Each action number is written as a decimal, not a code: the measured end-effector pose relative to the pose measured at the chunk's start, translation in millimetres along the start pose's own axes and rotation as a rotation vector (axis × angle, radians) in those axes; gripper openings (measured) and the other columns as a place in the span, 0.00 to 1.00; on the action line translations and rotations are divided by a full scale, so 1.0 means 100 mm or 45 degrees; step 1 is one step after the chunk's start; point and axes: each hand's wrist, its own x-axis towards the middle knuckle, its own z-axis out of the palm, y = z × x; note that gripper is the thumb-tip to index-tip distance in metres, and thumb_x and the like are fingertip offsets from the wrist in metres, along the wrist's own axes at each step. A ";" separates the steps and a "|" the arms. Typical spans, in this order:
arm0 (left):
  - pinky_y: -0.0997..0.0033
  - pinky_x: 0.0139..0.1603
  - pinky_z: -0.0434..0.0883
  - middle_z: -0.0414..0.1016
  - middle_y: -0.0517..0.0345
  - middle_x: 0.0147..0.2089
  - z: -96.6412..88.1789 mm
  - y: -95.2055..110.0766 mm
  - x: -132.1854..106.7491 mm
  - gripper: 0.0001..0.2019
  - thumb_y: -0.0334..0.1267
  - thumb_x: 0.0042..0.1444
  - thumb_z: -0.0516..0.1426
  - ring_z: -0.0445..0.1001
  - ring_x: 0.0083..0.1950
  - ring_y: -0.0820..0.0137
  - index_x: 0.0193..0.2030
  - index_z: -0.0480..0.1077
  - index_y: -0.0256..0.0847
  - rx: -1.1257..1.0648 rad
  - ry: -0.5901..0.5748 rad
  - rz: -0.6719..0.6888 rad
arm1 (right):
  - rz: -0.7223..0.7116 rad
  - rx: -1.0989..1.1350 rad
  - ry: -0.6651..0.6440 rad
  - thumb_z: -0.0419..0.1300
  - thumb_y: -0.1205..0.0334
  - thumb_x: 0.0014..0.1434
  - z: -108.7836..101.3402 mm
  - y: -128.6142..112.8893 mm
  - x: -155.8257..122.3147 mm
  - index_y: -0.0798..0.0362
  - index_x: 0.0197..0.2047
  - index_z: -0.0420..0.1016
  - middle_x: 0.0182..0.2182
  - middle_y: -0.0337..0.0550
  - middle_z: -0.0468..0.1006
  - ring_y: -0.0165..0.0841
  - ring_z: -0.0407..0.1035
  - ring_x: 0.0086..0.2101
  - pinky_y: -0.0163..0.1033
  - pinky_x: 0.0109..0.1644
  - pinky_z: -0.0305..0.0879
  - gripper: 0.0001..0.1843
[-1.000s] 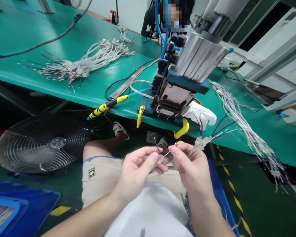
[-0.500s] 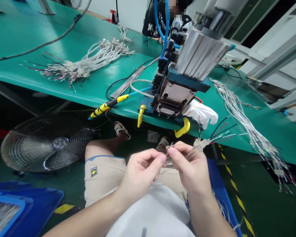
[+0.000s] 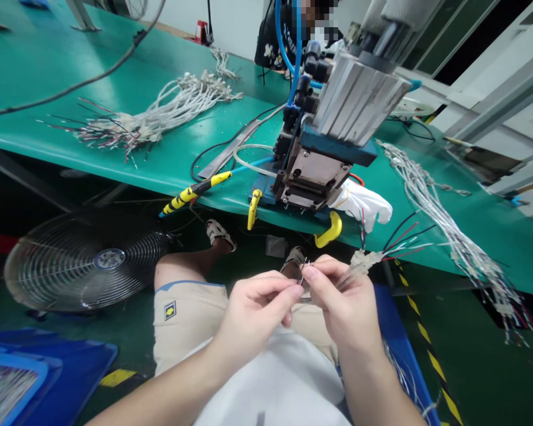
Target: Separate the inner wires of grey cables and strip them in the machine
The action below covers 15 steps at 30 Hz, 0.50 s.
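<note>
Over my lap, my left hand (image 3: 266,302) pinches the thin wire ends (image 3: 302,273) between thumb and forefinger. Right beside it, my right hand (image 3: 340,290) is closed on a wire harness (image 3: 365,260), thumb and fingertips meeting at the same thin wires. Past the right fingers, the harness's whitish connector or taped part sticks out, with loose black, red and white wires (image 3: 402,239) fanning to the right. My palms hide the rest of the cable. The fingertips of both hands are almost touching.
A pneumatic press (image 3: 320,148) stands at the green table's (image 3: 169,171) edge, by yellow handles (image 3: 327,231). Cable bundles lie left (image 3: 160,112) and right (image 3: 453,225). A fan (image 3: 109,260) and blue bin (image 3: 66,373) stand left. A person (image 3: 278,41) is behind the press.
Both hands stay in nearly the same place, still gripping the wires. The harness's loose wire ends have shifted slightly right, and the view has moved a little.
</note>
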 end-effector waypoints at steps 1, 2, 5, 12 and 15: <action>0.73 0.24 0.66 0.69 0.57 0.24 0.00 0.01 0.00 0.15 0.38 0.56 0.61 0.68 0.24 0.73 0.19 0.75 0.38 0.043 -0.001 0.019 | -0.008 0.001 -0.001 0.67 0.64 0.56 0.00 0.00 0.00 0.50 0.29 0.81 0.24 0.38 0.73 0.27 0.61 0.21 0.34 0.22 0.54 0.05; 0.73 0.25 0.67 0.70 0.56 0.25 -0.01 0.02 0.00 0.15 0.37 0.56 0.61 0.69 0.25 0.72 0.19 0.75 0.38 0.081 0.000 0.036 | -0.014 0.005 -0.003 0.67 0.64 0.57 0.00 0.00 -0.01 0.50 0.29 0.81 0.25 0.38 0.73 0.27 0.62 0.22 0.34 0.22 0.55 0.05; 0.73 0.29 0.69 0.72 0.55 0.28 -0.03 0.02 -0.02 0.13 0.36 0.56 0.61 0.72 0.29 0.70 0.22 0.77 0.38 0.172 -0.009 0.077 | -0.028 0.007 -0.013 0.66 0.65 0.57 0.01 0.00 -0.01 0.50 0.29 0.81 0.25 0.37 0.73 0.28 0.63 0.23 0.35 0.24 0.57 0.05; 0.69 0.41 0.73 0.78 0.51 0.39 -0.13 -0.15 -0.09 0.07 0.38 0.58 0.60 0.76 0.40 0.65 0.40 0.78 0.39 0.437 0.012 0.151 | -0.013 0.066 -0.008 0.66 0.65 0.57 0.05 0.00 0.00 0.49 0.28 0.81 0.23 0.35 0.71 0.24 0.56 0.19 0.33 0.22 0.54 0.06; 0.69 0.40 0.72 0.79 0.52 0.36 -0.18 -0.08 -0.08 0.07 0.36 0.60 0.59 0.76 0.38 0.65 0.35 0.78 0.39 0.559 -0.012 0.198 | 0.024 0.041 -0.002 0.67 0.61 0.57 0.04 0.03 -0.03 0.50 0.31 0.82 0.26 0.38 0.72 0.22 0.51 0.18 0.33 0.19 0.46 0.04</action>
